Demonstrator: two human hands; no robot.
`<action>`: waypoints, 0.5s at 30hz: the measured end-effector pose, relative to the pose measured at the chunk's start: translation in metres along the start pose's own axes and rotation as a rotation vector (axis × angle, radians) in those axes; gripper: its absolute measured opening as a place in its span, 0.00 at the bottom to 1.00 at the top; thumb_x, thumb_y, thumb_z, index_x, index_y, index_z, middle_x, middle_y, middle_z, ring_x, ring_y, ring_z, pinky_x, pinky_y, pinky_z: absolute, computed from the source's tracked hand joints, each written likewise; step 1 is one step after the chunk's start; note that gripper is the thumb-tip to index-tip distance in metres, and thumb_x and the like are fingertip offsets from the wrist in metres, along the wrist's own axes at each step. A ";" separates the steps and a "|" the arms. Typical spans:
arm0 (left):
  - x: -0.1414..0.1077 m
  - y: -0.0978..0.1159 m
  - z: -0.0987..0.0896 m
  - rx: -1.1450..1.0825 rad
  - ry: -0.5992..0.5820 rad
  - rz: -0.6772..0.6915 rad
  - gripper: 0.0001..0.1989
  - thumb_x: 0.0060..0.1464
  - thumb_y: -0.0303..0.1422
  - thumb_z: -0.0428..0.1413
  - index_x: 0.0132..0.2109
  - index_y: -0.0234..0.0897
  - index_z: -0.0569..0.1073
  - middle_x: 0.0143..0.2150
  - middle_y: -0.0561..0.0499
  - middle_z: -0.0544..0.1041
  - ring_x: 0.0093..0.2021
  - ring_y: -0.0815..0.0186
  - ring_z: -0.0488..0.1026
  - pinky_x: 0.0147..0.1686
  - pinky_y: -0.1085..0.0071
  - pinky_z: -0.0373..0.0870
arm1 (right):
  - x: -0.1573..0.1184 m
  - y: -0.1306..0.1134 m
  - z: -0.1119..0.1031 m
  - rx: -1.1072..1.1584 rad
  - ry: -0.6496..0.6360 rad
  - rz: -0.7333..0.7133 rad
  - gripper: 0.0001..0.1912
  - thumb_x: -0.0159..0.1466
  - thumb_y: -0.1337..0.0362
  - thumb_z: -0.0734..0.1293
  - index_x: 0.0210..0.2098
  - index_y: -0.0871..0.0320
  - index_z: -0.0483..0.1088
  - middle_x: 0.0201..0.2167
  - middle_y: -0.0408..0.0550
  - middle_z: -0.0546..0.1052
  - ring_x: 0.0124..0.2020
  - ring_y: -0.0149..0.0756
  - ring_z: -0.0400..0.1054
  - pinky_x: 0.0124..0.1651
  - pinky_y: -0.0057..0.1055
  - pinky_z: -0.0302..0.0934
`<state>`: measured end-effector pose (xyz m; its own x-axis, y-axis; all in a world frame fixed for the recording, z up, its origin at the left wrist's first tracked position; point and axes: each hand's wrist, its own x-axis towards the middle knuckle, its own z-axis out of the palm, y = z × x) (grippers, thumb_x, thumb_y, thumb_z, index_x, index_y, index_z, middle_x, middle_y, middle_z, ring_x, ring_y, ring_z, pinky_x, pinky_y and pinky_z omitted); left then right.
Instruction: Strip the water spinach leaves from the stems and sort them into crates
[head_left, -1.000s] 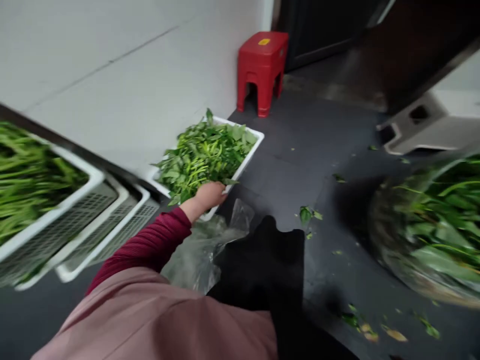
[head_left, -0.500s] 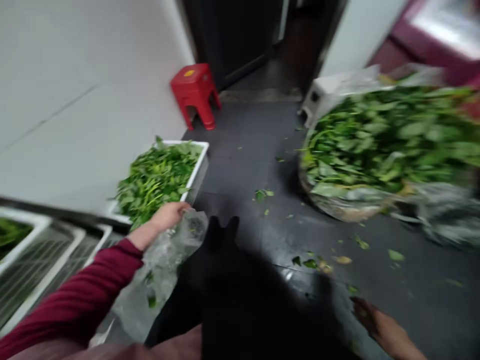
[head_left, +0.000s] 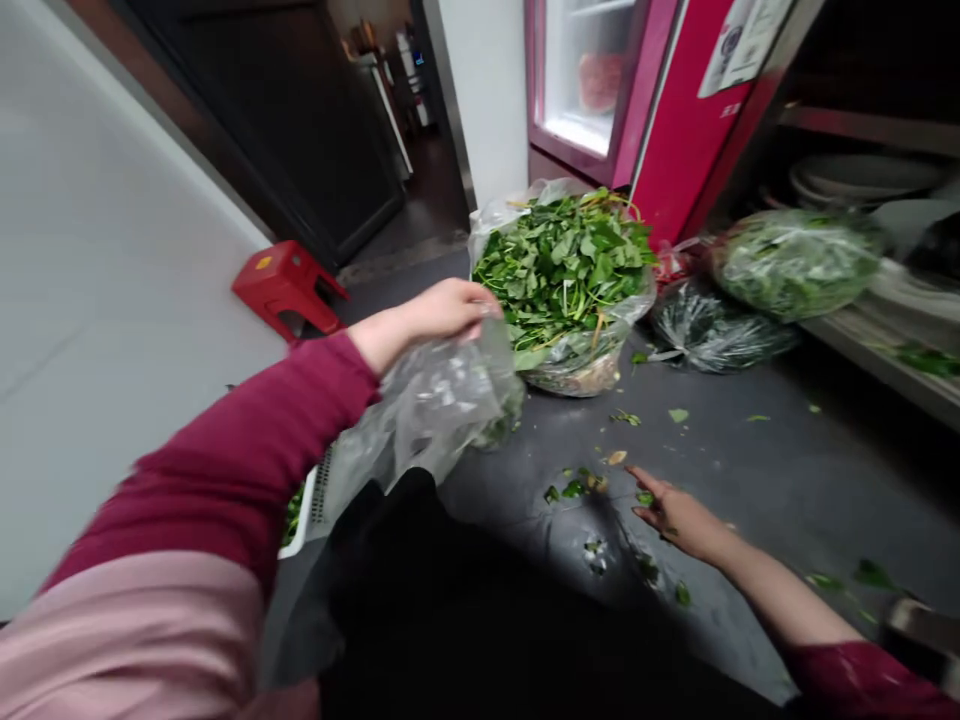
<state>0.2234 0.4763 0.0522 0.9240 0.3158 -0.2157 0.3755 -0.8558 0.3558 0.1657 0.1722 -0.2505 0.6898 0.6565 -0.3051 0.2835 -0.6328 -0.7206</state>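
Note:
My left hand (head_left: 456,308) grips the edge of a clear plastic bag (head_left: 450,395), which hangs down before my dark-clad lap. Just beyond that hand stands a large plastic-lined container heaped with green leafy vegetables (head_left: 566,260). My right hand (head_left: 679,515) is low over the dark floor at the right, its fingers apart and nothing held in them. Loose leaves (head_left: 574,488) lie on the floor beside it.
A red stool (head_left: 289,285) stands by the left wall. Part of a white basket (head_left: 304,520) shows behind the bag. At the right are a tied bag (head_left: 712,325), a bag of greens (head_left: 799,262) and a metal shelf (head_left: 892,370).
The view has swung to the right. My left hand has carried the plastic bag from beside the white basket toward the heaped greens. My right hand has come further into view.

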 end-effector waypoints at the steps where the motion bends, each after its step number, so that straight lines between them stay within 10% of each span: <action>1: -0.003 0.011 -0.001 -0.008 -0.113 0.156 0.16 0.52 0.23 0.45 0.43 0.28 0.74 0.19 0.53 0.72 0.18 0.74 0.65 0.29 0.74 0.68 | 0.000 -0.002 0.000 0.030 0.039 0.006 0.36 0.55 0.60 0.59 0.62 0.62 0.47 0.52 0.61 0.65 0.38 0.39 0.69 0.47 0.36 0.59; 5: 0.001 0.078 0.040 0.106 -0.445 0.570 0.15 0.53 0.26 0.47 0.45 0.32 0.73 0.26 0.49 0.75 0.20 0.73 0.68 0.27 0.74 0.66 | -0.005 -0.021 -0.013 0.318 0.265 0.067 0.46 0.52 0.53 0.64 0.63 0.56 0.39 0.57 0.60 0.57 0.36 0.37 0.69 0.44 0.36 0.62; 9: -0.006 0.144 0.095 0.258 -0.468 0.921 0.15 0.50 0.22 0.48 0.43 0.31 0.75 0.30 0.49 0.76 0.27 0.72 0.70 0.34 0.74 0.65 | -0.009 -0.047 -0.037 0.651 0.512 0.091 0.51 0.47 0.50 0.69 0.62 0.54 0.39 0.56 0.58 0.58 0.38 0.37 0.69 0.40 0.35 0.64; 15: -0.033 0.199 0.141 0.170 -0.407 1.356 0.15 0.52 0.22 0.47 0.44 0.36 0.75 0.42 0.54 0.76 0.42 0.73 0.70 0.42 0.81 0.61 | -0.018 -0.062 -0.067 0.986 0.817 0.055 0.21 0.47 0.56 0.70 0.38 0.60 0.66 0.33 0.47 0.72 0.33 0.36 0.66 0.39 0.35 0.62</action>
<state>0.2570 0.2381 0.0018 0.4598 -0.8864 -0.0547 -0.8075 -0.4429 0.3896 0.1803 0.1721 -0.1581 0.9909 -0.0244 -0.1327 -0.1276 0.1493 -0.9805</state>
